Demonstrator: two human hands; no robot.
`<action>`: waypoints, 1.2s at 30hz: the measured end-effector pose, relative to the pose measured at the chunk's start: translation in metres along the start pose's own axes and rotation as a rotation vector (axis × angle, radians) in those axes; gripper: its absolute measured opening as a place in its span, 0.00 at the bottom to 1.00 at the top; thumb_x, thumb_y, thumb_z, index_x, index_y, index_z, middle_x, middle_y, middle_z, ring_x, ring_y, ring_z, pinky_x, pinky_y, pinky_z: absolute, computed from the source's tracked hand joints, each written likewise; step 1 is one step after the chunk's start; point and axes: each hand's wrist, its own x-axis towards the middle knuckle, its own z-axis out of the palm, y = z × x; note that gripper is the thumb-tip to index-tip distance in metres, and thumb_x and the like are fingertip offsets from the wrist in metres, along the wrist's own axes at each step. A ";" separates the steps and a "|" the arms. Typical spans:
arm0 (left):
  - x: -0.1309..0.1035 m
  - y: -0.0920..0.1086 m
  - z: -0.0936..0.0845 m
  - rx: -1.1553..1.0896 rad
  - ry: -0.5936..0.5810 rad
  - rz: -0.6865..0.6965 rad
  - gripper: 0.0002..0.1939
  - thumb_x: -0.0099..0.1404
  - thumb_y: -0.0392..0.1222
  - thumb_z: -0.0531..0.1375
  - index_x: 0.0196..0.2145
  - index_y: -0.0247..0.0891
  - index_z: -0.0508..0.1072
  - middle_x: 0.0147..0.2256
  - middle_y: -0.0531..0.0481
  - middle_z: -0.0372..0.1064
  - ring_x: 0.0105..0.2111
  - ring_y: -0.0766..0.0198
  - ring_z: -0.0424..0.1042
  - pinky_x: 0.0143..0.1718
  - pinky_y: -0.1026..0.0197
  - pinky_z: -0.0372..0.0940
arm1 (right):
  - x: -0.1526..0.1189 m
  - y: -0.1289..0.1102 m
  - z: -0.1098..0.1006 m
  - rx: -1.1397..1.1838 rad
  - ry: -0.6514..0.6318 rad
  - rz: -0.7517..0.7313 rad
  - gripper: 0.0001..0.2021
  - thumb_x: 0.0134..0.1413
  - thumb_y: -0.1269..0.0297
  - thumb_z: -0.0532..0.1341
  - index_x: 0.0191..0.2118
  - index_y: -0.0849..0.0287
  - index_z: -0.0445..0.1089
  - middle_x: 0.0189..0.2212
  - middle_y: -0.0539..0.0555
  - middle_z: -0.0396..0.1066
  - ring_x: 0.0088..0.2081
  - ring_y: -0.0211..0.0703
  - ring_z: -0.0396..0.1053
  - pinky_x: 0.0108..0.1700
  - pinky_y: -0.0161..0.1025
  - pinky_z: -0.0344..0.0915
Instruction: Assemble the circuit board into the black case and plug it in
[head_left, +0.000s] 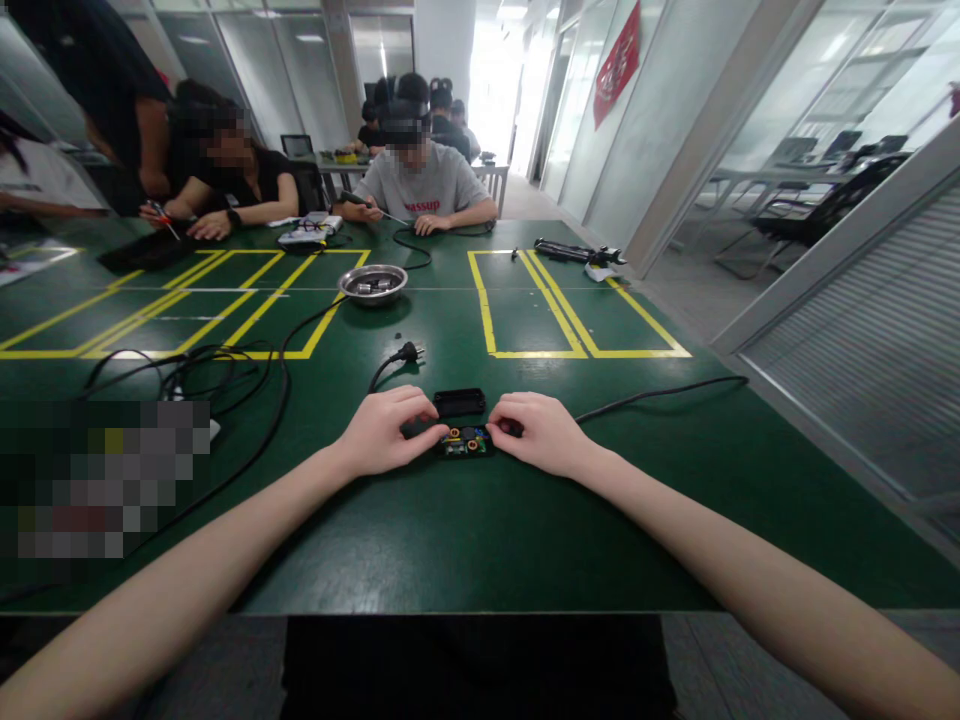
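Observation:
An opened black power adapter [466,442] lies on the green table in front of me, its circuit board with copper coils and small parts facing up. Just behind it rests the black cover [460,402], hollow side up. My left hand [394,430] is curled at the adapter's left end, thumb against the board's edge. At the right end, my right hand [536,435] closes finger and thumb on the adapter's edge. A black cable [660,396] runs out to the right from behind that hand. A cord with a plug [409,352] emerges behind my left hand. My fingers partly hide both ends.
A metal bowl [373,284] holding small metal parts stands farther back. Coiled black cables [187,370] lie at left beside a blurred-out patch. Yellow tape [540,354] marks the table. Black tools or parts [577,252] lie back right. People [420,180] work across the table.

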 end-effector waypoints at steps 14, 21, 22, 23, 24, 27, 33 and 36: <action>0.000 -0.012 0.010 -0.173 0.036 -0.294 0.09 0.65 0.43 0.65 0.41 0.37 0.80 0.34 0.49 0.76 0.34 0.60 0.73 0.38 0.58 0.70 | 0.002 0.013 0.012 0.429 0.098 0.174 0.09 0.58 0.66 0.65 0.45 0.58 0.73 0.37 0.54 0.77 0.37 0.44 0.72 0.39 0.41 0.68; 0.001 0.001 0.005 -0.418 -0.020 -0.371 0.11 0.64 0.46 0.64 0.32 0.34 0.79 0.25 0.53 0.72 0.24 0.67 0.64 0.26 0.65 0.59 | 0.001 0.010 0.010 0.617 0.099 0.221 0.14 0.57 0.64 0.63 0.49 0.59 0.73 0.31 0.50 0.75 0.28 0.38 0.66 0.33 0.38 0.67; 0.001 0.002 0.004 -0.422 -0.028 -0.373 0.11 0.64 0.46 0.64 0.32 0.34 0.79 0.24 0.53 0.72 0.23 0.68 0.63 0.26 0.65 0.58 | 0.001 0.010 0.010 0.628 0.101 0.204 0.15 0.57 0.64 0.63 0.49 0.59 0.73 0.32 0.50 0.75 0.29 0.39 0.68 0.35 0.39 0.68; 0.001 0.002 0.004 -0.420 -0.035 -0.375 0.12 0.63 0.47 0.64 0.31 0.34 0.79 0.24 0.53 0.71 0.23 0.68 0.63 0.26 0.66 0.58 | 0.000 0.011 0.010 0.638 0.108 0.186 0.15 0.57 0.64 0.64 0.49 0.59 0.73 0.32 0.50 0.75 0.31 0.40 0.70 0.36 0.40 0.70; 0.001 0.002 0.004 -0.415 -0.039 -0.379 0.12 0.63 0.47 0.64 0.31 0.34 0.79 0.24 0.53 0.71 0.23 0.68 0.62 0.26 0.66 0.57 | 0.000 0.011 0.010 0.647 0.114 0.168 0.15 0.56 0.64 0.64 0.50 0.58 0.73 0.32 0.50 0.75 0.32 0.41 0.71 0.38 0.41 0.71; 0.001 0.003 0.004 -0.401 -0.051 -0.392 0.12 0.62 0.47 0.64 0.30 0.34 0.78 0.24 0.54 0.70 0.23 0.69 0.61 0.26 0.66 0.57 | 0.000 0.010 0.009 0.661 0.139 0.129 0.14 0.57 0.65 0.64 0.49 0.57 0.73 0.34 0.50 0.75 0.36 0.42 0.74 0.45 0.44 0.74; 0.002 0.004 0.003 -0.405 -0.051 -0.393 0.12 0.62 0.47 0.63 0.30 0.34 0.77 0.23 0.54 0.68 0.22 0.69 0.61 0.25 0.66 0.56 | -0.002 0.008 0.010 0.717 0.132 0.104 0.12 0.58 0.65 0.64 0.48 0.55 0.71 0.35 0.50 0.73 0.38 0.42 0.75 0.47 0.46 0.77; 0.002 0.004 0.003 -0.438 -0.056 -0.392 0.11 0.61 0.47 0.63 0.29 0.34 0.76 0.24 0.54 0.69 0.23 0.69 0.61 0.25 0.67 0.56 | -0.002 0.008 0.010 0.757 0.107 0.129 0.12 0.57 0.64 0.64 0.48 0.55 0.70 0.35 0.50 0.72 0.33 0.40 0.75 0.40 0.43 0.77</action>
